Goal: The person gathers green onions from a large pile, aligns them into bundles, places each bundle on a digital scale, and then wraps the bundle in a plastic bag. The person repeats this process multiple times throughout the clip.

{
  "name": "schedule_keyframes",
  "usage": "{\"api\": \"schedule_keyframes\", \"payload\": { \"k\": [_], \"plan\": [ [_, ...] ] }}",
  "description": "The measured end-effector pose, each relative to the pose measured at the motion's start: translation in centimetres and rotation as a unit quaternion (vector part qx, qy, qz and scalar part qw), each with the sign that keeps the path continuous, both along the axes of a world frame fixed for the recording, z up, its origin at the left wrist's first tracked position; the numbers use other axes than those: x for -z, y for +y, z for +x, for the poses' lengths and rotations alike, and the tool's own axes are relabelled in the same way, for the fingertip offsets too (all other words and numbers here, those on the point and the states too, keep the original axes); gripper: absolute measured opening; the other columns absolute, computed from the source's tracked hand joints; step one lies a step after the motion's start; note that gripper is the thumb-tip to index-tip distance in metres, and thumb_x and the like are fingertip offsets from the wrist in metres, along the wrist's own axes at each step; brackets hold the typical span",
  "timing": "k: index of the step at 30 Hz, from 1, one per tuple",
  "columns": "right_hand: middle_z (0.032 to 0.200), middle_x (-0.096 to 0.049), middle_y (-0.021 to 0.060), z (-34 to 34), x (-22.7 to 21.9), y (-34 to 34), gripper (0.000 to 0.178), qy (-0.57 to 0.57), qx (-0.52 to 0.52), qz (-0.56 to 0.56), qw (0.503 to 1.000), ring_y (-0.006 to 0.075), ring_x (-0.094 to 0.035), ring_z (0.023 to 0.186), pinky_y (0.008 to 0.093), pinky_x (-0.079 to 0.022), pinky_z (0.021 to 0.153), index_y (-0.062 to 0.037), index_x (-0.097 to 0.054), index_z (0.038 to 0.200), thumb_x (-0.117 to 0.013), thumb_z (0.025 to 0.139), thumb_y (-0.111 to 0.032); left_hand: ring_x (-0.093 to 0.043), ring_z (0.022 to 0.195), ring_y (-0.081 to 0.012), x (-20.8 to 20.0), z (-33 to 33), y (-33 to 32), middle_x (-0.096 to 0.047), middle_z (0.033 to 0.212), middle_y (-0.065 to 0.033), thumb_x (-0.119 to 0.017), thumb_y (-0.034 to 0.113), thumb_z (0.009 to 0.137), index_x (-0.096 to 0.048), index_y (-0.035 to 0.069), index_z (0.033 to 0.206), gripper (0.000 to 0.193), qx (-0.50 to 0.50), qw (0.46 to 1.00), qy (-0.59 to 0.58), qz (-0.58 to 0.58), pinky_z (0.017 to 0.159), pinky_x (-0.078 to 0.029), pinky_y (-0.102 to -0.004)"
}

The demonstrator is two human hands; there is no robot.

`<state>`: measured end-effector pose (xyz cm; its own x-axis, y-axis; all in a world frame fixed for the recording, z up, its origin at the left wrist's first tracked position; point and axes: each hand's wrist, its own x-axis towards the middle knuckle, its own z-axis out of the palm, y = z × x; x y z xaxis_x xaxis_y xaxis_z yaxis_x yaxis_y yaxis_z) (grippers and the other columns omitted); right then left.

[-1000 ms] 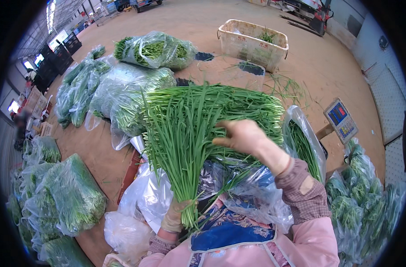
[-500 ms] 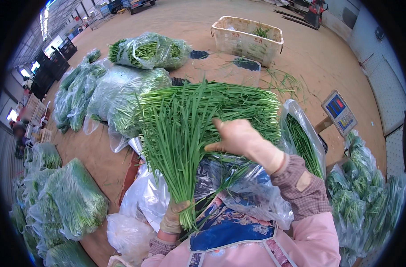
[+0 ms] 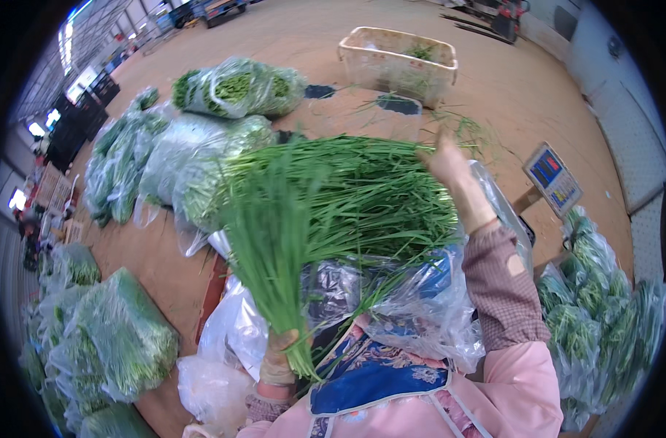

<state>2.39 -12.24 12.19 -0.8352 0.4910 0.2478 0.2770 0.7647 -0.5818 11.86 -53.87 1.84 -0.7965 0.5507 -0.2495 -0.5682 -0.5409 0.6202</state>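
A person's left hand, low in the frame just left of centre, is closed around the pale stem ends of a bunch of green chives, which rises and fans out toward the middle of the picture. The right hand, raised at centre right, rests against the far edge of a larger pile of chives lying crosswise on clear plastic sheeting; whether its fingers are curled or spread cannot be told. Bagged bundles of greens fill the upper left and lower left of the frame, and more line the right edge. A white plastic crate stands on the floor at top centre, and a small weighing scale sits at the right.
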Motion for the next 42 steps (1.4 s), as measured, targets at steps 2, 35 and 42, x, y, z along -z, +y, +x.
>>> {"api": "schedule_keyframes", "payload": {
  "k": [2, 35, 42],
  "plan": [
    [0.098, -0.064, 0.0214, 2.6, -0.8, -4.4, 0.069, -0.191, -0.152, -0.152, 0.958, 0.029, -0.062, 0.091, 0.0374, -0.048, 0.079, -0.0009, -0.047, 0.124, -0.066, 0.075, -0.045, -0.058, 0.061, -0.0204, -0.6, -0.8, 0.5, -0.058, 0.08, -0.0095, -0.074, 0.013, 0.067, -0.05, 0.002, 0.11, 0.05, -0.039, 0.995, 0.019, 0.085, 0.052, -0.048, -0.0322],
    [0.105, -0.061, 0.0195, 25.5, 8.8, 14.4, 0.061, -0.11, 0.106, -0.128, 0.98, 0.0302, -0.059, 0.1, 0.0358, -0.046, 0.087, -0.0016, -0.05, 0.12, -0.073, 0.064, -0.012, -0.009, 0.139, -0.0292, 2.2, -9.0, 51.4, -0.027, 0.145, -0.0109, -0.046, 0.027, 0.087, -0.039, 0.014, 0.135, 0.05, 0.22, -0.064, 0.823, -0.519, 0.111, -0.004, -0.0517],
    [0.116, -0.056, 0.0205, 26.5, 21.2, 21.8, 0.081, -0.259, 0.322, -0.041, 0.91, 0.0367, -0.055, 0.105, 0.0406, -0.044, 0.09, -0.0052, -0.037, 0.131, -0.075, 0.065, -0.03, -0.003, 0.14, -0.028, -1.8, -11.8, 52.4, -0.025, 0.147, -0.0054, -0.038, 0.007, 0.085, -0.034, 0.016, 0.138, 0.053, 0.096, -0.064, 0.854, -0.507, 0.11, -0.002, -0.0568]
  ]
}}
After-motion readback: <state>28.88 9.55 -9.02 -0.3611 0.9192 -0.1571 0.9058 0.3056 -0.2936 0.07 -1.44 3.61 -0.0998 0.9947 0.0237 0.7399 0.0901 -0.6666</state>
